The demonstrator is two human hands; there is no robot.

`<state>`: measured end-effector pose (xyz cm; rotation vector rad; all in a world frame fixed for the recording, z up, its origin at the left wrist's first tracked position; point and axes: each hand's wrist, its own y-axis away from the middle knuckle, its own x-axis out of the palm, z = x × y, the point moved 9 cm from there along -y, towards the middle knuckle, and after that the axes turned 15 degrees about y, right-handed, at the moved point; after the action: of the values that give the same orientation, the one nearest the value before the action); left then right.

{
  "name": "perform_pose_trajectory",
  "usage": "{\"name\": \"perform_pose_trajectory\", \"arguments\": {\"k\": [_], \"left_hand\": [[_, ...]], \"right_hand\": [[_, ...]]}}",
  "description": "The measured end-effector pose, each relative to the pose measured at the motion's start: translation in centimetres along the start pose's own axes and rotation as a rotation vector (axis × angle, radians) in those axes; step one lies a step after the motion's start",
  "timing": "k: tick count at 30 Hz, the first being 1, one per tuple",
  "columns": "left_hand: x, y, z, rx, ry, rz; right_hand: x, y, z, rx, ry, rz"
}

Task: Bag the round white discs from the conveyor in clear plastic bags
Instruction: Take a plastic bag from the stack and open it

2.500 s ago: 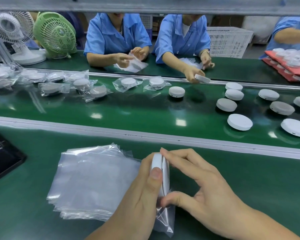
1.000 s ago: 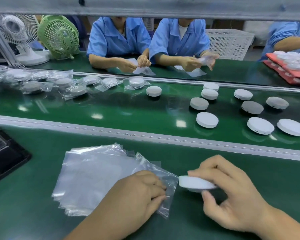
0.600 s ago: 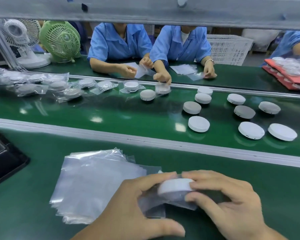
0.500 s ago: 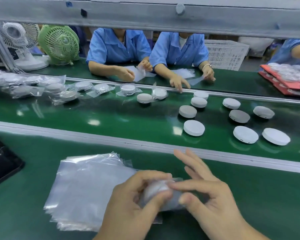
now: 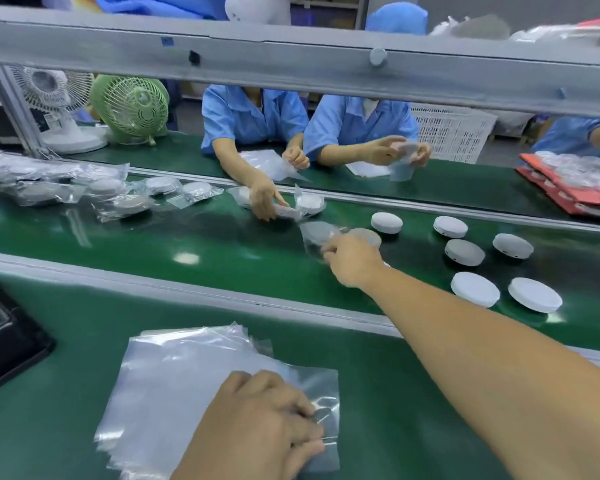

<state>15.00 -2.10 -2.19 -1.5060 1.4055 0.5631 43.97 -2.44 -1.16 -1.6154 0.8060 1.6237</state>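
Bagged discs point(image 5: 118, 199) lay far left on the conveyor point(image 5: 222, 244), bare white discs point(image 5: 475, 289) waited right, and my right grip point(image 5: 352, 263), too blurred to tell if pinching, was on one bagged disc point(image 5: 321, 237) there, while my left grip point(image 5: 257, 431) pinched the next clear plastic bag point(image 5: 319, 382) on the near counter point(image 5: 66, 410).

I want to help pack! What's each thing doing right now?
left hand: pinches the top bag of the bag stack.
right hand: over the belt at a bagged disc; grip blurred.
bare discs: lying flat, unbagged, on the belt.
bagged pile: lying farther along the belt.
green fan: spinning or not, cannot tell.
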Motion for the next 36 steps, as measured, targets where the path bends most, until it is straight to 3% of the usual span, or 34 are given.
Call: {"name": "perform_pose_trajectory", "arguments": {"k": [3, 5, 8, 11, 14, 19, 21, 23, 25, 27, 30, 32, 33, 36], "left_hand": [[0.4, -0.1, -0.3, 0.023, 0.013, 0.016], [0.0, -0.2, -0.3, 0.018, 0.053, -0.025], [-0.7, 0.0, -0.2, -0.01, 0.141, -0.103], [-1.7, 0.5, 0.2, -0.089, 0.196, -0.163], [-2.5, 0.9, 1.2, -0.176, 0.228, -0.206], [-3.6, 0.9, 1.6, -0.261, 0.357, -0.259], [-4.1, 0.9, 0.9, -0.258, 0.446, -0.299], [-3.8, 0.8, 0.1, -0.236, 0.628, -0.292], [-2.6, 0.7, -0.8, -0.251, 0.869, -0.186], [-1.4, 0.8, -1.7, -0.286, 0.967, -0.137], [-1.8, 0.4, -2.1, -0.293, 1.037, -0.416], [-2.6, 0.8, -1.2, -0.318, 1.101, -0.707], [-2.8, 1.0, -0.8, -0.315, 1.12, -0.79], [-4.0, 0.4, -0.1, -0.231, 0.801, -0.703]], "right_hand": [[3.6, 0.7, -0.6, -0.049, 0.179, 0.18], [3.9, 1.7, -2.4, -0.013, 0.197, 0.113], [2.3, 3.4, -4.7, -0.011, -0.014, -0.043], [0.0, 7.6, -5.9, 0.03, -0.384, -0.124], [-2.7, 15.4, -4.1, -0.187, -0.475, -0.235], [-6.0, 26.0, -0.6, -0.614, -0.325, -0.509], [-6.4, 27.6, 0.3, -0.691, -0.313, -0.573], [-6.5, 28.2, 0.4, -0.659, -0.462, -0.593], [-6.0, 28.0, -0.2, -0.511, -0.684, -0.577], [-4.9, 27.4, -0.7, -0.339, -0.871, -0.517], [-3.5, 25.9, 0.3, -0.248, -1.026, -0.275], [-2.8, 25.0, 2.0, -0.31, -1.065, -0.016], [-3.1, 24.5, 2.6, -0.36, -1.011, 0.035], [-4.8, 20.7, 1.1, -0.291, -0.811, -0.106]]}}
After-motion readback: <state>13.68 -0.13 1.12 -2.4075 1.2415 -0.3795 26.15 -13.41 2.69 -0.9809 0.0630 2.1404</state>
